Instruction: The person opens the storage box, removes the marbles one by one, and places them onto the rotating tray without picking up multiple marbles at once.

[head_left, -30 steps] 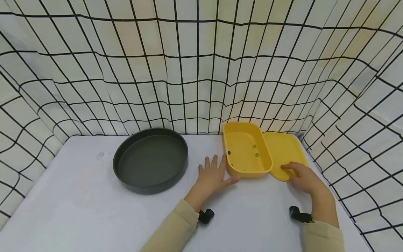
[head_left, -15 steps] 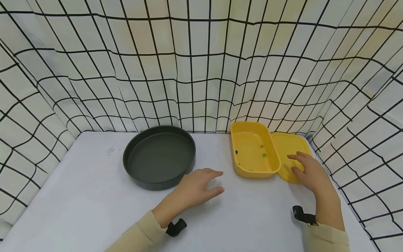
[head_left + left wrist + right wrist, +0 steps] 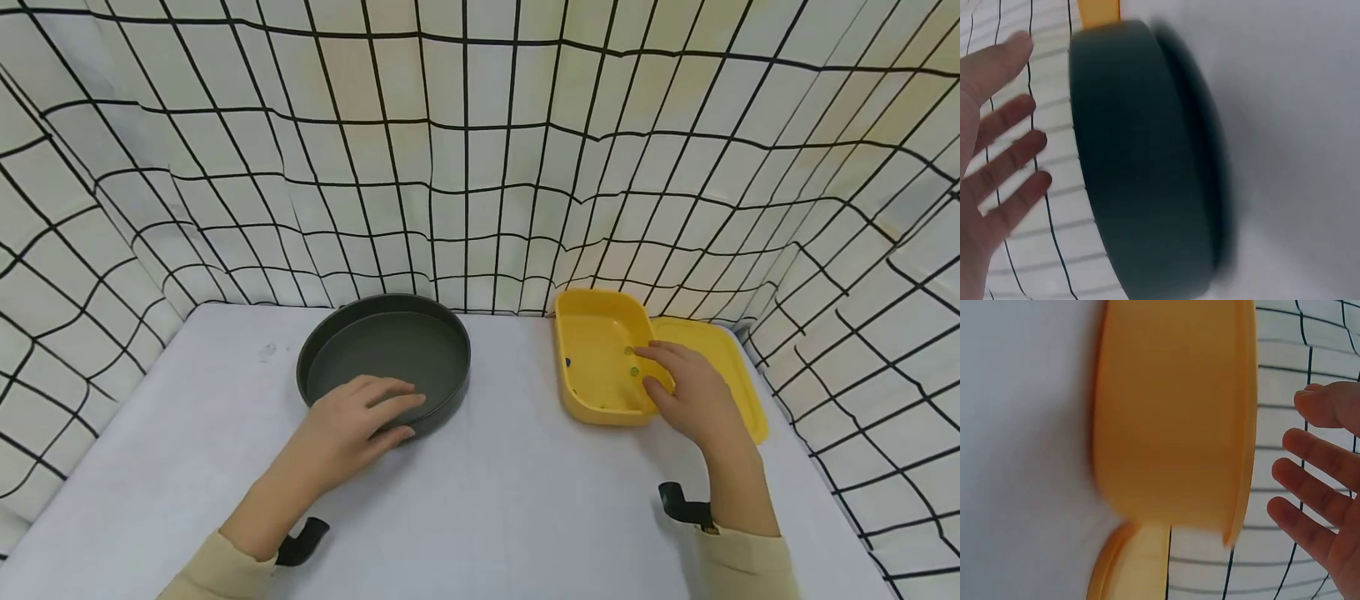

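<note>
Both hands released, nothing in either. Right hand (image 3: 693, 396), right of centre: fingers loosely bent, thumb apart, reaching over the right side of the yellow rectangular container (image 3: 585, 379). The right wrist view puts those fingertips above the rim, no contact that I can see. Left hand (image 3: 352, 425), lower left of centre: likewise holding nothing, over the near edge of the round dark grey-green pan (image 3: 386, 358); its wrist view shows fingers beyond the rim, apart from the wall.

What changed: a second ago the left hand was at the container's left side; it has swung left, across the bare cloth, to the pan. The right hand was over the yellow lid (image 3: 738, 367); it has shifted left to the container. Pan, container and lid look to be where they were; the framing has slid a little.

What it means, my read: the right fingers are now within reach of the container's contents, with no piece picked up yet. Inside: one small blue bead (image 3: 567, 362) at left, two small green beads at right, fainter specks near the lower edge, too tiny to name. No pieces visible in the pan, though the left hand hides part.

Outward: lid flat, just right of the container; white cloth (image 3: 510, 500) beneath; black-lined grid (image 3: 465, 125) across the top.
</note>
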Motion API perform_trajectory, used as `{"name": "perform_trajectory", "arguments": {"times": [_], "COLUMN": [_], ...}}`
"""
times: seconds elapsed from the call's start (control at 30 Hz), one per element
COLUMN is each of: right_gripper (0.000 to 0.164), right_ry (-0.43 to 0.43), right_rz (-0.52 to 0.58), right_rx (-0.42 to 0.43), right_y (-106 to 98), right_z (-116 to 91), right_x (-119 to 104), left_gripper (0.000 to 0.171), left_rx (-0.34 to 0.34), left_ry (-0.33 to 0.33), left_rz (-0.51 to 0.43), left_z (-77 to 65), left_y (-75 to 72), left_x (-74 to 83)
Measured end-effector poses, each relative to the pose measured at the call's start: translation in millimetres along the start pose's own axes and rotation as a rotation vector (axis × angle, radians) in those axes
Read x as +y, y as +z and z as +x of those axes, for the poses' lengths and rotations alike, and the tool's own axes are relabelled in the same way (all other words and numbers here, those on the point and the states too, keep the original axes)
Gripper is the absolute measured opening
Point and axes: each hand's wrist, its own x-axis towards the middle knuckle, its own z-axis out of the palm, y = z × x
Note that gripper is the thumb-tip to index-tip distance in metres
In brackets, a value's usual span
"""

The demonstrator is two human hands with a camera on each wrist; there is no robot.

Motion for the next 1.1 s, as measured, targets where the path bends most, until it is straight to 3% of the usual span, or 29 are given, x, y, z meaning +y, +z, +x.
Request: {"name": "perform_trajectory", "arguments": {"times": [0.13,0.37,0.63,1.1], "right_gripper": [0.041,0.042,0.037,0.030], "right_ry": [-0.024,0.021,0.053,0.069], "right_rz": [0.039,0.091,0.076,0.107], "right_rx": [-0.031,-0.071,-0.197,-0.387], "right_y": [9,20,40,56], "right_z": [17,39,46,44], "right_x": [-20,-38,-38,-42], "left_gripper": [0.049,0.053,0.043,0.031], "left_rx": [-0.012,0.021,-0.037,-0.075], "left_ry": [0.044,0.086,0.046,0.001], "left_rz": [-0.015,0.003,0.079,0.074], "left_z": [-11.8,-16.9,-23.3,-23.8], "left_y": [-5.5,1.1,2.6,1.2], "left_x": [-12.4,-18.9,-19.3,-14.4]}}
